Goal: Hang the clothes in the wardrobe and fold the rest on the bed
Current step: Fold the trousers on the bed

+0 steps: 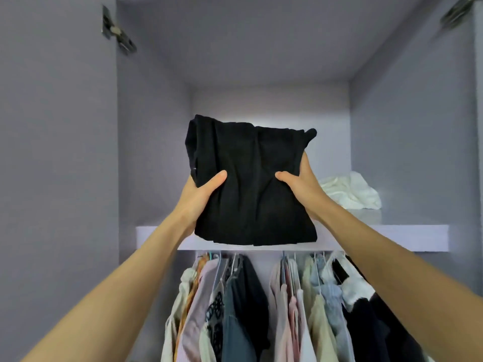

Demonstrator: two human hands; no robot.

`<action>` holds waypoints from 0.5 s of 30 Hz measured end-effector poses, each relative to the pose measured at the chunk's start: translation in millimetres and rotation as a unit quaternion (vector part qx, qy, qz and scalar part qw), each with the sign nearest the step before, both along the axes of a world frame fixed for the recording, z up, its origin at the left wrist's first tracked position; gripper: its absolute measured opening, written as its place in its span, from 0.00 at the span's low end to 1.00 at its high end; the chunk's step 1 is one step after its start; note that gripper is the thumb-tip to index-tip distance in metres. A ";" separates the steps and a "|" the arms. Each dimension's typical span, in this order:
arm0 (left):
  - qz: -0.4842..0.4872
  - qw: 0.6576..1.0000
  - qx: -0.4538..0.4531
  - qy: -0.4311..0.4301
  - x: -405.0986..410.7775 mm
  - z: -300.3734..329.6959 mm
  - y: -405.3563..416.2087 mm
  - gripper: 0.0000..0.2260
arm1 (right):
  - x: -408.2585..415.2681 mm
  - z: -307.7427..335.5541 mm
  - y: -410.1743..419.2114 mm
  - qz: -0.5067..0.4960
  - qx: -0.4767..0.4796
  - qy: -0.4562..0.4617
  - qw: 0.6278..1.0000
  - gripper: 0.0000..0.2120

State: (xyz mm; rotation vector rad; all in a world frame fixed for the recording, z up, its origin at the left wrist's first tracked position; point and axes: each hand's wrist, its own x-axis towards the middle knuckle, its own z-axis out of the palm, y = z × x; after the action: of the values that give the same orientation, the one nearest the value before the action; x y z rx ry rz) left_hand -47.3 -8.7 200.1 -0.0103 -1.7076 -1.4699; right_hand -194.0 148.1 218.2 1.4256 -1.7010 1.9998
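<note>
The person is raising a folded black garment toward the upper shelf of the wardrobe, and by the look of it the step in hand is sliding this bundle onto the shelf without letting the folds slip. On the left, the left hand is gripping the bundle's left edge, its thumb lying across the front of the cloth while the other fingers are hidden behind it, presumably curled under as support. To do this well, both hands should probably be keeping level, lifting the lower edge clear of the shelf lip, then pushing the garment in flat before letting go together. In the middle, the bundle is hanging in front of the shelf edge, its bottom overlapping the lip, so whether it is resting on the board cannot be told. On the right, the right hand is pinching the opposite edge, thumb in front, fingers wrapped behind. Further right, a crumpled white cloth is lying on the shelf near that hand; crowding it looks like the risk. Below, hanging clothes are filling the rail.
</note>
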 end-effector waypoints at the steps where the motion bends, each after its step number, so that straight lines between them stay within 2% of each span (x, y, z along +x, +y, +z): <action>1: 0.000 1.000 -0.013 -0.003 -14.7 9.3 -3.3 0.21 | -17.4 9.8 -3.7 0.004 0.003 0.007 1.000 0.32; 4: -0.007 1.000 -0.025 -0.002 -74.1 31.9 -17.9 0.23 | -79.8 37.6 -19.2 0.026 0.027 0.016 0.999 0.34; 7: -0.005 0.999 0.039 0.004 -139.7 46.7 -34.9 0.23 | -145.5 68.7 -42.4 0.024 0.077 0.012 0.997 0.30; 9: -0.002 0.991 0.124 -0.057 -182.0 43.1 -44.1 0.22 | -185.1 77.4 -61.9 -0.023 0.152 0.036 0.987 0.29; 11: -0.022 0.969 0.182 -0.164 -218.0 32.2 -53.2 0.21 | -222.1 75.2 -82.3 -0.098 0.248 0.070 0.961 0.32; 12: -0.022 0.957 0.173 -0.233 -228.0 24.8 -56.2 0.21 | -236.4 69.2 -90.8 -0.120 0.306 0.080 0.941 0.34; 13: 0.002 0.941 0.114 -0.320 -235.4 18.7 -61.3 0.22 | -248.8 61.6 -98.2 -0.140 0.374 0.098 0.912 0.34; 14: 0.049 0.911 0.014 -0.410 -242.8 14.4 -71.7 0.24 | -258.0 52.8 -105.4 -0.158 0.447 0.127 0.871 0.32; 15: 0.104 0.864 -0.100 -0.482 -244.8 15.8 -81.2 0.26 | -262.3 45.6 -109.2 -0.174 0.506 0.157 0.830 0.29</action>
State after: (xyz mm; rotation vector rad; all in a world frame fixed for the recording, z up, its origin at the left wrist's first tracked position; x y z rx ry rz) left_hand -292.1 -89.9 215.9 0.9104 -2.5313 -1.1757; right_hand -456.3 38.9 263.8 1.3576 -2.7139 0.5511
